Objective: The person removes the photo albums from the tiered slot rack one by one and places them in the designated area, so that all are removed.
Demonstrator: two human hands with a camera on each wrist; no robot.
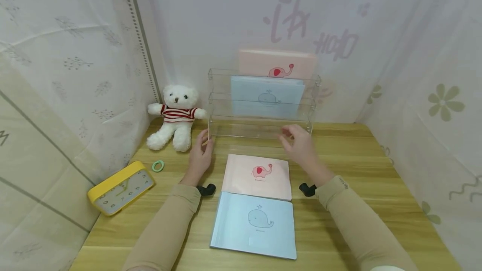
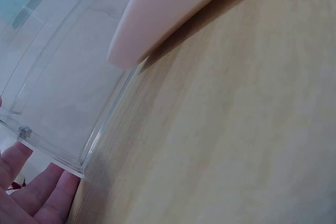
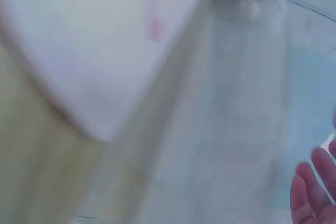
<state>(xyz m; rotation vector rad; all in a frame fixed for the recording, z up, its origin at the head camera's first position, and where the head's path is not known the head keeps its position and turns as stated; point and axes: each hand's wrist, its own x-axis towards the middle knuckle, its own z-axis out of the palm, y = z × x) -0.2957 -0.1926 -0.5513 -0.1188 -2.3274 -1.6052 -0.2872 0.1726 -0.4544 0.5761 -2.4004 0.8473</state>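
A clear acrylic rack (image 1: 244,130) with several tiers stands at the back of the table. A pink elephant booklet (image 1: 256,62) is in its top tier, and a blue whale booklet (image 1: 268,97) sits in front of it, one tier lower. My left hand (image 1: 201,154) touches the rack's lower left side; in the left wrist view its fingers (image 2: 44,192) lie against the outer edge of the side panel. In front of the rack's lower right part, my right hand (image 1: 299,145) holds nothing, its fingers loosely bent.
Another pink elephant booklet (image 1: 257,177) lies on the table (image 1: 350,204) between my arms, with a blue whale booklet (image 1: 254,226) nearer me. At left are a white teddy bear (image 1: 177,114), a green ring (image 1: 158,166) and a yellow clock (image 1: 121,188). Printed curtains enclose the table.
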